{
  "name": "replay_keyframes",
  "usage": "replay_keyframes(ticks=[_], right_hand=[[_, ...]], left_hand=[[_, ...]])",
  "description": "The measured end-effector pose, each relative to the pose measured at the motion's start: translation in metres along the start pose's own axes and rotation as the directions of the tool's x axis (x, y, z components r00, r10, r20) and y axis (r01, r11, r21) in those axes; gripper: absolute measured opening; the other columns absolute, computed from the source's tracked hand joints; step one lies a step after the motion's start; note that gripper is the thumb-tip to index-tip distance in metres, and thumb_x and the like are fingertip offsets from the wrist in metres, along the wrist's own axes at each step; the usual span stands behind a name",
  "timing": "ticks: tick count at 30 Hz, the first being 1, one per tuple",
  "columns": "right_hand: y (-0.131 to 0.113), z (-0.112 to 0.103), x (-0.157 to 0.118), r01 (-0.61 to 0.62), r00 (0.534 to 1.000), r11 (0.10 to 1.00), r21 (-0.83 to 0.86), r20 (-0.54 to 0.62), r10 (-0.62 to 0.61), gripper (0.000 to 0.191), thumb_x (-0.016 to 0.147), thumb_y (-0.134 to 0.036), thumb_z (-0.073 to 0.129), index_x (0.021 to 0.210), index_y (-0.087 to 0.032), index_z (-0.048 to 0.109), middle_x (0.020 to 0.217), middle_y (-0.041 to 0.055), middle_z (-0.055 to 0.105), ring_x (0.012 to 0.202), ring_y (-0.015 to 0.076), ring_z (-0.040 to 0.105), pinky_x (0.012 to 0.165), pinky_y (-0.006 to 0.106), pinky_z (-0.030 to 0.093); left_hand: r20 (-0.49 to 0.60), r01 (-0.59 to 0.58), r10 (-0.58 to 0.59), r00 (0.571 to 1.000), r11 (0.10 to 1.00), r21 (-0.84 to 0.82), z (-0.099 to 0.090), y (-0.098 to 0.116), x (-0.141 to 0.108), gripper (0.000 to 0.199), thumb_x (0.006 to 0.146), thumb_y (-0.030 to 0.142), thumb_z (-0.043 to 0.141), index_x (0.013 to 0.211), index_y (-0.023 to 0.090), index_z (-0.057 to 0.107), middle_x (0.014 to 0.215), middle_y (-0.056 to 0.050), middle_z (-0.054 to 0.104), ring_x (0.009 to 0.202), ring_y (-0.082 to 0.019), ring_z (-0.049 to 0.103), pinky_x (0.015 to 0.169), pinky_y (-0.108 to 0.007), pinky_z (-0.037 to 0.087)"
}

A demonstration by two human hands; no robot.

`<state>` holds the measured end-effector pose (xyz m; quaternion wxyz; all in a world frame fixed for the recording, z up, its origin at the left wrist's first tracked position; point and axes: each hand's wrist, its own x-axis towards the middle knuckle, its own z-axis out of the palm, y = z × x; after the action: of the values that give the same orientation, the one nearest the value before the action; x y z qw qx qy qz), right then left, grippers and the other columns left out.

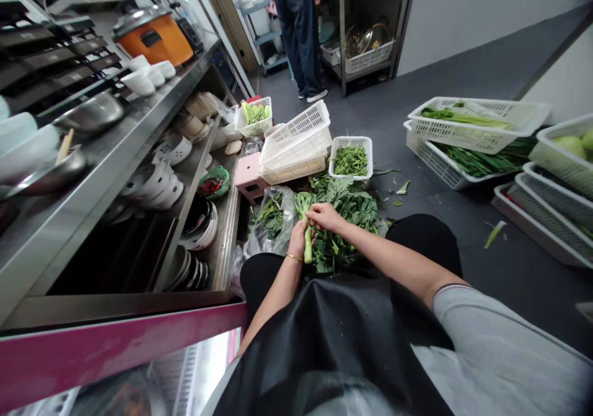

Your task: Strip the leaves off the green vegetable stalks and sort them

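Note:
In the head view, a thick pale-green vegetable stalk [307, 243] is held upright in front of my knees, with thin branching stems at its top. My left hand [299, 238] is wrapped around the stalk, a gold-coloured bracelet on its wrist. With bent fingers, my right hand [324, 216] pinches at the branching top; the fingertips are too small to make out exactly. Below and behind both hands lies a pile of dark green leaves [356, 209]. A clear plastic bag [282, 218] with more greens stands just left of my left hand.
Ahead are a white basket [369, 172] of cut greens, stacked white baskets [296, 144] and a pink stool [248, 178]. A steel shelf [152, 119] with bowls runs along the left. More vegetable baskets [491, 144] stand right. A person [296, 33] stands at the back.

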<state>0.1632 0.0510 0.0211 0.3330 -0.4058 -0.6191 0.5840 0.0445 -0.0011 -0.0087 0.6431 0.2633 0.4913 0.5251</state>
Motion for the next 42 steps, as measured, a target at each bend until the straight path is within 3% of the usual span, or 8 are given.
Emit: replay_keyframes(ticks=[8, 17, 21, 25, 28, 31, 35, 42], right_hand=[[0.008, -0.023, -0.004, -0.098, 0.993, 0.983, -0.158, -0.075, 0.087, 0.038, 0.087, -0.051, 0.046, 0.074, -0.016, 0.053, 0.057, 0.0008, 0.058, 0.043, 0.0094, 0.048, 0.043, 0.02, 0.036], [-0.006, -0.01, -0.045, 0.116, 0.978, 0.766, -0.632, -0.062, -0.199, 0.011, 0.067, -0.024, 0.066, 0.06, -0.018, 0.061, 0.069, 0.0074, 0.066, 0.062, 0.017, 0.058, 0.06, 0.025, 0.042], [0.008, -0.027, -0.039, 0.099, 0.99, 0.887, -0.451, 0.136, -0.041, 0.031, 0.067, -0.045, 0.068, 0.078, -0.017, 0.068, 0.073, 0.0033, 0.066, 0.068, 0.0167, 0.06, 0.063, 0.025, 0.045], [-0.001, -0.033, -0.01, 0.071, 0.986, 0.997, -0.04, 0.151, -0.064, 0.051, 0.081, -0.057, 0.048, 0.1, -0.013, 0.065, 0.085, 0.0058, 0.067, 0.072, 0.0148, 0.061, 0.063, 0.024, 0.045], [-0.012, -0.025, -0.003, 0.049, 0.998, 0.935, -0.351, -0.026, -0.062, 0.046, 0.078, -0.055, 0.055, 0.08, -0.012, 0.068, 0.074, 0.0071, 0.067, 0.066, 0.016, 0.06, 0.058, 0.023, 0.041], [-0.01, -0.015, -0.015, 0.002, 0.98, 0.664, -0.748, -0.13, -0.149, 0.042, 0.085, -0.049, 0.051, 0.067, -0.015, 0.068, 0.068, 0.0084, 0.067, 0.066, 0.0161, 0.059, 0.057, 0.023, 0.037], [0.006, -0.01, -0.043, 0.283, 0.91, 0.452, -0.846, 0.088, -0.405, 0.041, 0.092, -0.039, 0.04, 0.074, -0.016, 0.069, 0.071, 0.0082, 0.067, 0.064, 0.0137, 0.058, 0.058, 0.023, 0.035], [-0.013, -0.049, -0.034, 0.056, 0.997, 0.805, -0.591, 0.074, -0.014, 0.044, 0.088, -0.055, 0.046, 0.088, -0.015, 0.064, 0.067, 0.0019, 0.065, 0.058, 0.0121, 0.058, 0.056, 0.021, 0.038]], left_hand=[[0.188, 0.078, -0.066, 0.98, 0.995, -0.059, 0.006, 0.012, -0.013, 0.039, 0.078, 0.055, 0.057, 0.089, 0.018, 0.051, 0.053, 0.004, 0.047, 0.035, -0.008, 0.04, 0.037, -0.019, 0.032], [-0.121, 0.159, -0.199, 0.973, 0.948, -0.277, 0.014, -0.019, 0.003, 0.036, 0.088, 0.047, 0.046, 0.067, 0.018, 0.047, 0.046, 0.002, 0.042, 0.034, -0.009, 0.04, 0.034, -0.02, 0.03], [0.186, 0.21, -0.142, 0.972, 0.879, -0.428, 0.002, 0.006, -0.001, 0.038, 0.086, 0.054, 0.048, 0.075, 0.018, 0.048, 0.045, 0.007, 0.032, 0.03, -0.006, 0.029, 0.03, -0.015, 0.02], [0.498, 0.37, -0.201, 0.844, 0.89, -0.267, 0.011, 0.01, -0.02, 0.042, 0.083, 0.06, 0.046, 0.081, 0.019, 0.051, 0.044, 0.007, 0.034, 0.027, -0.008, 0.028, 0.027, -0.018, 0.021], [0.322, 0.339, -0.262, 0.91, 0.917, -0.21, 0.022, -0.005, -0.023, 0.044, 0.082, 0.06, 0.05, 0.079, 0.017, 0.052, 0.046, 0.004, 0.042, 0.031, -0.01, 0.037, 0.033, -0.021, 0.028], [0.038, 0.184, -0.18, 0.983, 0.963, -0.196, 0.027, -0.021, -0.016, 0.041, 0.079, 0.057, 0.057, 0.074, 0.016, 0.051, 0.049, 0.002, 0.048, 0.034, -0.009, 0.039, 0.038, -0.022, 0.031], [-0.025, 0.166, -0.181, 0.983, 0.942, -0.291, 0.025, -0.017, -0.008, 0.041, 0.08, 0.053, 0.058, 0.064, 0.018, 0.044, 0.045, 0.002, 0.043, 0.034, -0.009, 0.038, 0.039, -0.023, 0.028], [0.151, 0.265, -0.233, 0.961, 0.932, -0.246, 0.026, 0.021, -0.021, 0.037, 0.088, 0.05, 0.044, 0.074, 0.016, 0.05, 0.049, 0.002, 0.045, 0.034, -0.008, 0.035, 0.036, -0.02, 0.025]])
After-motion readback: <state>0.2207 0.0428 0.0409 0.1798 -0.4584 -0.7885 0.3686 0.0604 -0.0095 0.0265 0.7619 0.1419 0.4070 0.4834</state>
